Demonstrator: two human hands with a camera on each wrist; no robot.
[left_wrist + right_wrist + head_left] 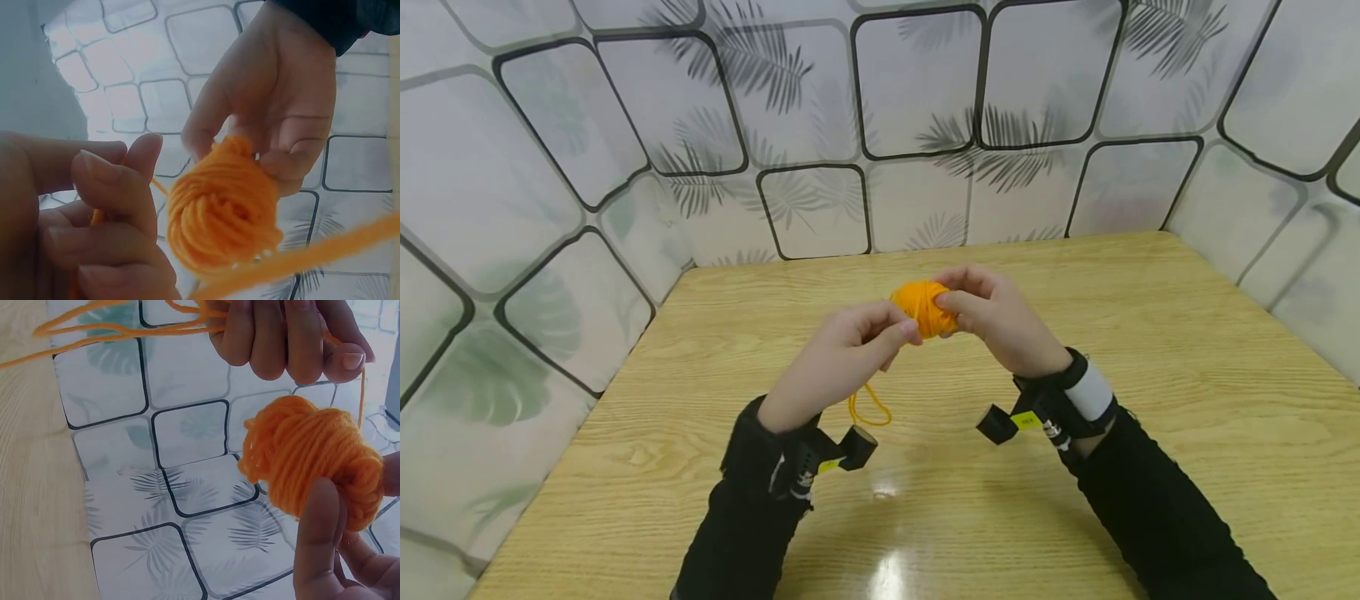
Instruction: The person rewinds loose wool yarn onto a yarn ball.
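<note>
An orange ball of yarn [925,307] is held up over the wooden table. My right hand [1000,317] grips its right end between thumb and fingers, as the right wrist view also shows with the thumb [320,531] lying along the wound strands. Beside the ball, my left hand [857,346] pinches the loose yarn strand between thumb and forefinger, its other fingers curled over more of the strand. From there a short taut length runs to the ball. A loose loop of yarn [871,408] hangs below the left hand.
The light wooden table [715,500] stretches under both hands. Behind it and at both sides stand walls [805,208] covered with a leaf and rounded-frame pattern. Each wrist carries a strap with a small black camera [997,424].
</note>
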